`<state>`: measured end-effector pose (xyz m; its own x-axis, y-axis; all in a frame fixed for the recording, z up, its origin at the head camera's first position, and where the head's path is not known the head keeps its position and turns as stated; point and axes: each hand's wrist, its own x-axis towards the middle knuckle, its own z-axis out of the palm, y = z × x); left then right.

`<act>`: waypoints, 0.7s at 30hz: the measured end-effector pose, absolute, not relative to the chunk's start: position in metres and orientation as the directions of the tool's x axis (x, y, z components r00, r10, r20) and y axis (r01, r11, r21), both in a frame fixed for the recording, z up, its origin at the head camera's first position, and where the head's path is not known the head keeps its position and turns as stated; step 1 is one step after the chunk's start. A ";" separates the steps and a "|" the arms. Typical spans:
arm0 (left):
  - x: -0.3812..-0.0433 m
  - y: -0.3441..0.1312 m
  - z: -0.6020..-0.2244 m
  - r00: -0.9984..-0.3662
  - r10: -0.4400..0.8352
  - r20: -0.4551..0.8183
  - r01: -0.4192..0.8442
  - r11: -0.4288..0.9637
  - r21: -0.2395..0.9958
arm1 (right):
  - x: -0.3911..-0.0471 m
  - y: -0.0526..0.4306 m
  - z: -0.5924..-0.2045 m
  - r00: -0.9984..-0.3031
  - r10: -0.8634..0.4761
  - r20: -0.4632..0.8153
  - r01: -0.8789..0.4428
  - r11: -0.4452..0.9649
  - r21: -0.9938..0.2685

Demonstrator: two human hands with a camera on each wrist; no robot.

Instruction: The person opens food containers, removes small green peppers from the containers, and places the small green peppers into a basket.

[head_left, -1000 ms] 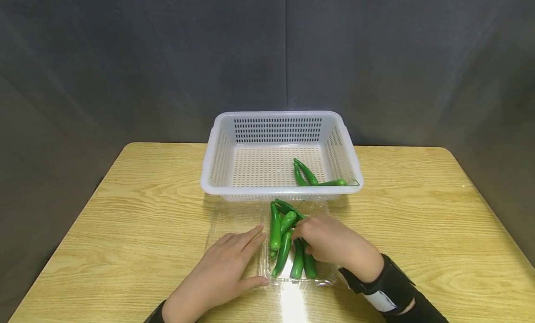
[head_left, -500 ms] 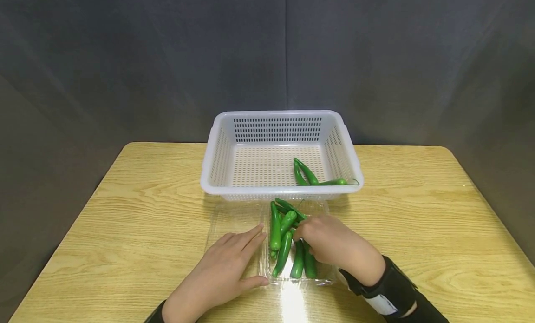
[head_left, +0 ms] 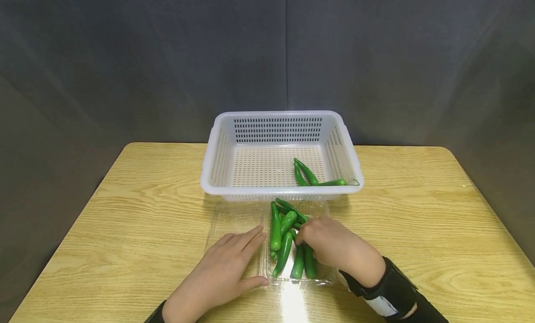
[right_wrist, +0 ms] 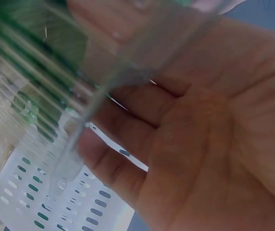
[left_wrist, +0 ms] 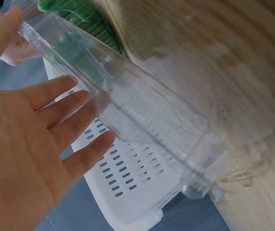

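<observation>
A clear plastic clamshell container (head_left: 326,262) lies unfolded on the table, its lid half (head_left: 240,214) to the left. Several green chili peppers (head_left: 275,232) fill the right half, mostly lengthwise, a few crossing at the far end. My left hand (head_left: 225,267) rests over the lid with fingers extended, fingertips and thumb at the fold; the left wrist view shows the fingers (left_wrist: 79,103) straight against the clear plastic. My right hand (head_left: 328,239) reaches into the right half, curled fingers pinching the upper end of a green chili pepper (head_left: 298,265). Its fingertips are partly hidden and blurred in the right wrist view.
A white perforated basket (head_left: 277,190) stands just behind the container, with a few green chili peppers (head_left: 307,172) in its front right corner. The wooden table (head_left: 125,211) extends to both sides. A dark curtain (head_left: 167,67) hangs behind it.
My right hand has shifted very slightly to the right and toward me at the peppers. The left hand, container and basket stay as they were.
</observation>
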<state>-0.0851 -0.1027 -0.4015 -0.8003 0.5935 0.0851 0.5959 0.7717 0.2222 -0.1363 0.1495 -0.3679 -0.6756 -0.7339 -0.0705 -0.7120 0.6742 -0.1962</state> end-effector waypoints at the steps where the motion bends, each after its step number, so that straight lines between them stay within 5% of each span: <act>1: -0.085 -0.103 -0.402 -0.800 0.594 0.085 0.596 0.771 0.222 | -0.136 0.150 -0.368 -0.675 -0.734 -0.073 -0.712 0.674 -0.195; 21: -0.086 -0.103 -0.402 -0.799 0.596 0.078 0.597 0.774 0.210 | -0.139 0.155 -0.361 -0.670 -0.734 -0.111 -0.690 0.671 -0.269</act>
<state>-0.0855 -0.1028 -0.4020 -0.7993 0.5958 0.0781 0.5974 0.7739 0.2100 -0.1386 0.1555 -0.3609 -0.6703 -0.7337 -0.1110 -0.6904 0.6715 -0.2691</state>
